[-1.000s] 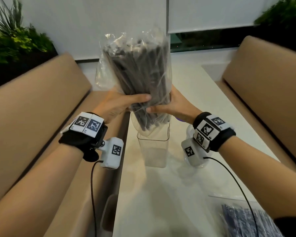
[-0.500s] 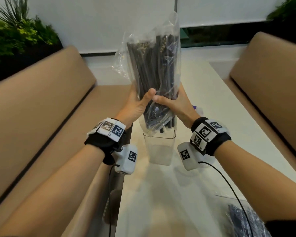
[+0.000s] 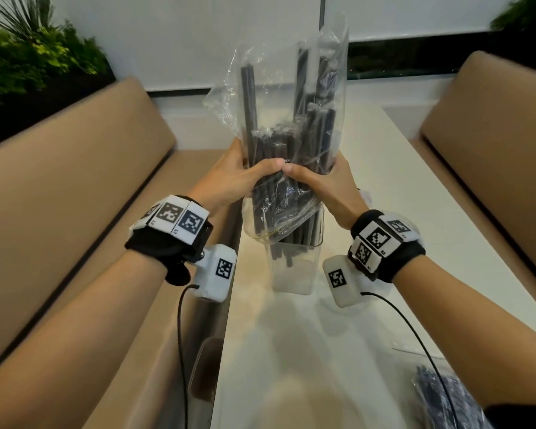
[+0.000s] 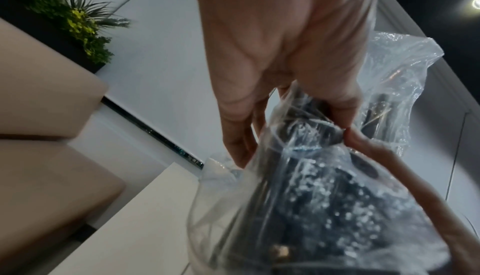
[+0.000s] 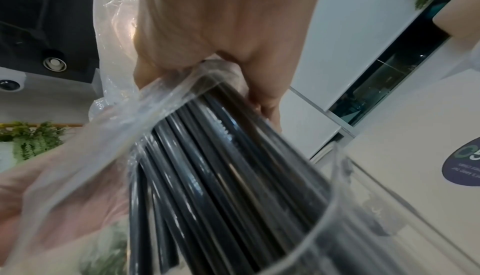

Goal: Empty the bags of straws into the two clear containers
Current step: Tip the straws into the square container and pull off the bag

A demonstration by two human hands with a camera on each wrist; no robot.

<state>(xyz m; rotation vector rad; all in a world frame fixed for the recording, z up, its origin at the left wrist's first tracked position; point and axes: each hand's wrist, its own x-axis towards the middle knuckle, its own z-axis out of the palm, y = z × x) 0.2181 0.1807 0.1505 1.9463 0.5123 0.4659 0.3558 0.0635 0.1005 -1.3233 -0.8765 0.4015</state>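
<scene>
A clear plastic bag (image 3: 291, 97) full of black straws (image 3: 279, 144) stands upright, mouth down, over a tall clear container (image 3: 293, 274) on the white table (image 3: 307, 351). My left hand (image 3: 239, 178) grips the bag from the left, my right hand (image 3: 322, 181) from the right, thumbs nearly touching in front. Straw ends (image 3: 287, 252) reach down into the container. In the right wrist view the straws (image 5: 221, 156) slide past the container rim (image 5: 335, 197). In the left wrist view the fingers (image 4: 241, 139) curl round the bag (image 4: 311, 176).
A second bag of dark straws (image 3: 446, 400) lies at the table's near right corner. Tan bench backs (image 3: 59, 187) flank the table on both sides. Another clear object (image 3: 364, 195) shows partly behind my right hand. Plants (image 3: 28, 57) stand at the back left.
The bag has been turned upright and lowered toward the container. Straws have slid down inside it, leaving the top of the bag emptier, and their ends now enter the container.
</scene>
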